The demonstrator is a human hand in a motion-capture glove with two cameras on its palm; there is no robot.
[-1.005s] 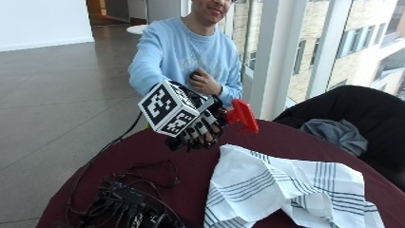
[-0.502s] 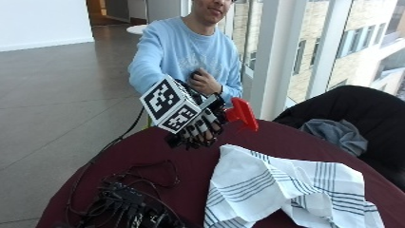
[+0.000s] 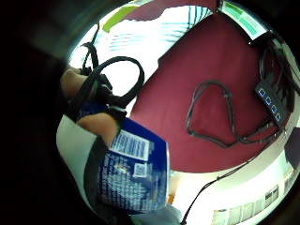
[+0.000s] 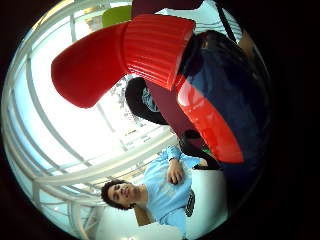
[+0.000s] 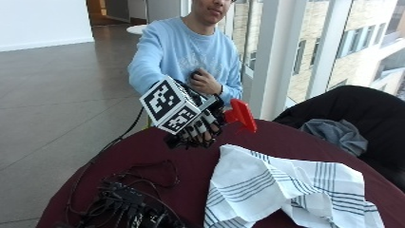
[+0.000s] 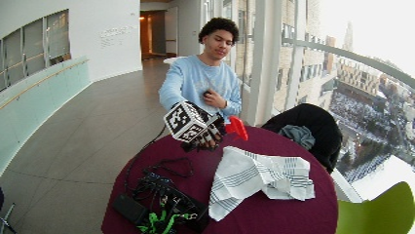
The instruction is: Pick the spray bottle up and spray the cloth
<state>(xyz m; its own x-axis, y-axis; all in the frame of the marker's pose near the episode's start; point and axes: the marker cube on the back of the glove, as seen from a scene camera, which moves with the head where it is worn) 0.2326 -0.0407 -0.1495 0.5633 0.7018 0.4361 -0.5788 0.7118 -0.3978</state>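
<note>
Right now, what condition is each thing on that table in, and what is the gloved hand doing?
Spray bottle: lifted off the table, red nozzle toward the cloth.
Gloved right hand: fingers curled round the bottle, holding it above the table.
Striped cloth: lying rumpled and partly folded on the table, untouched.
Round table: covered in dark red.
Cables: lying in a tangle at the table's edge.

The blue plastic spray bottle in the black-gloved right hand wears a glossy paper label and a shiny red ribbed plastic nozzle. Below the hand, the white striped woven cloth looks soft and matt (creased too) on the smooth maroon tabletop.
</note>
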